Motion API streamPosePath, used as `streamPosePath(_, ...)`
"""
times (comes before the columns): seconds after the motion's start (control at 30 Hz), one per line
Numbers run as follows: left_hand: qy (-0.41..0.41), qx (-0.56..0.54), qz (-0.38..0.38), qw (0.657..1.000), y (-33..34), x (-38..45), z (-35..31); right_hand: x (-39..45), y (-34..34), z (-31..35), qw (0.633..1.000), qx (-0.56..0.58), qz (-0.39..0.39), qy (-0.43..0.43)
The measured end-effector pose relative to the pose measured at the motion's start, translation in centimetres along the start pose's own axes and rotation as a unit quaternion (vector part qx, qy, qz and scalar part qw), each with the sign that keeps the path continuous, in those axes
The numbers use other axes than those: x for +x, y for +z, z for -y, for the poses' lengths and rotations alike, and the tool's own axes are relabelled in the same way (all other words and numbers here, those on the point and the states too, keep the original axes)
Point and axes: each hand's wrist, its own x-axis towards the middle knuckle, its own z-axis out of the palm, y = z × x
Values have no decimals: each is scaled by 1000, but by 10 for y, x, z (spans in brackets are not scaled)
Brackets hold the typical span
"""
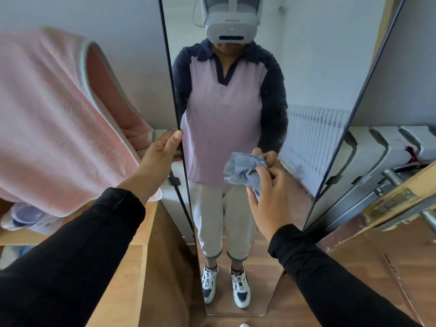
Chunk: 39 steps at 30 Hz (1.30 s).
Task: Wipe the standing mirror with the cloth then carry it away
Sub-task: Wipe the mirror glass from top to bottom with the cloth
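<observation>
Blue cloth [245,172] bunched in the right hand [269,199] meets the mirror [236,114] at mid-height; left hand [160,156] clamps the frame edge. Wipe firmly, bracing the frame against tipping.

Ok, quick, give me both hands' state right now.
Left hand: closed on the mirror's left edge.
Right hand: closed on the bunched cloth, against the glass.

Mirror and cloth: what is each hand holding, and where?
Left hand grips the mirror by its left frame edge; right hand holds the bunched blue cloth by one end.
</observation>
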Motion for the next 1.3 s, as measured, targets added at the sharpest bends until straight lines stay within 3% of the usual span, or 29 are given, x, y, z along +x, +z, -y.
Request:
streamPosePath(0.13,14,18,33,999,-6,0,5,4,-16,-10,999,23,-8,37)
streamPosePath(0.23,8,25,50,998,-10,2,6,29,-34,-3,989,82,-85,93)
streamPosePath(0.33,12,25,50,998,-9,3,7,49,-30,25,984,113,-127,47)
streamPosePath(0.47,16,30,37,999,-9,3,8,34,5,72,998,-33,-40,-29)
streamPosePath(0.6,26,21,39,999,-8,2,9,-13,58,81,975,-171,56,-133)
streamPosePath(0.7,28,22,37,999,-6,5,12,-36,80,70,967,-153,40,-199)
streamPosePath(0.8,31,33,43,998,-6,7,15,-35,78,61,953,-172,76,-239)
streamPosePath(0.87,37,28,46,998,-7,7,14,-20,68,67,957,-180,84,-211)
streamPosePath(0.97,40,19,47,998,-9,8,15,4,58,90,981,-166,17,-99)
streamPosePath(1.03,41,21,46,998,-10,7,15,7,62,104,986,-151,-16,-69)
streamPosePath(1.2,56,13,48,997,-10,9,18,-24,93,96,967,-129,51,-214)
streamPosePath(1.3,56,11,51,997,-12,11,19,-29,91,70,962,-123,95,-226)
